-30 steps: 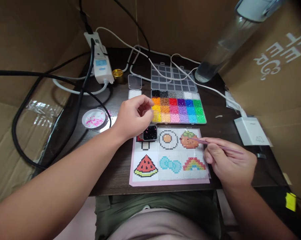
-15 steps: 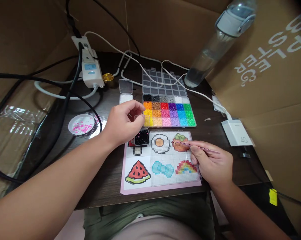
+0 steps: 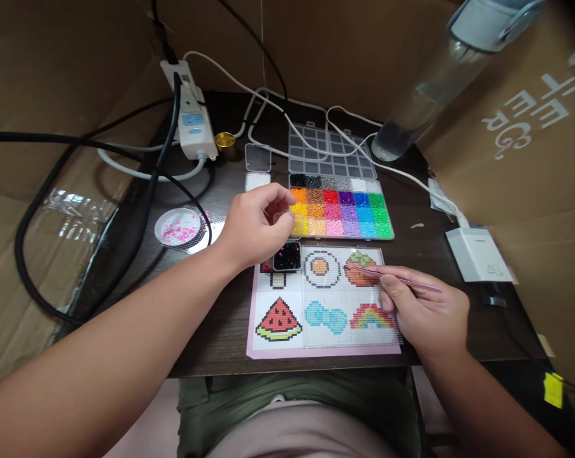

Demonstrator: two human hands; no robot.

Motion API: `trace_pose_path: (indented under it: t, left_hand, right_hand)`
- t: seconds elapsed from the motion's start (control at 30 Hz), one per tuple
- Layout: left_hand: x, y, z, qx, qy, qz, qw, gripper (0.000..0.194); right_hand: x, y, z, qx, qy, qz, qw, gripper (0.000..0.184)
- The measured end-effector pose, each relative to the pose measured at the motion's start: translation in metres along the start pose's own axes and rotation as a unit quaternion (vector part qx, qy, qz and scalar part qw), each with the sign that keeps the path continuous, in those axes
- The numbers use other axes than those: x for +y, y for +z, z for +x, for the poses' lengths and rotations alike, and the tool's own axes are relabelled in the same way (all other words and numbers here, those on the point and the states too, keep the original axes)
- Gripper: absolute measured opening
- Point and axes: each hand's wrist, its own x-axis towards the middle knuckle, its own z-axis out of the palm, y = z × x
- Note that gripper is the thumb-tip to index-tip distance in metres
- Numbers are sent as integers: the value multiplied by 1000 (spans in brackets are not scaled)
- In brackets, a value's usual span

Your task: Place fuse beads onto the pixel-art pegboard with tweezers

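My right hand (image 3: 425,312) grips slim pink tweezers (image 3: 406,278). Their tip touches the orange-and-green bead figure (image 3: 361,270) on the clear pegboard (image 3: 335,296), which lies over a printed pattern sheet (image 3: 263,305). Whether a bead sits in the tip is too small to tell. My left hand (image 3: 256,222) hovers over a small box of black beads (image 3: 286,256), thumb and index finger curled close together near its raised clear lid (image 3: 294,226). What they hold, if anything, cannot be made out. A blue bow (image 3: 325,317) and a rainbow (image 3: 371,317) also show on the board.
Behind the board stands a sorted bead case (image 3: 345,213) with its lid folded back. To the left are a white dish of pink beads (image 3: 177,226) and a power strip (image 3: 192,121) with cables. A water bottle (image 3: 425,95) and a white charger (image 3: 478,254) are on the right.
The whole view has shifted, so everything appears farther right and slightly higher or lower. Both hands keep nearly the same pose, and the tweezers' tip stays at the orange figure.
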Motion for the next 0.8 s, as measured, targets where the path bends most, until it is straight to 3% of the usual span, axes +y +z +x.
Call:
trace_pose_path:
  t: [0.8]
  left_hand:
    - [1, 0, 0, -4, -1, -5, 1000, 13]
  right_hand:
    - [0, -1, -2, 1, 22, -17, 1000, 17]
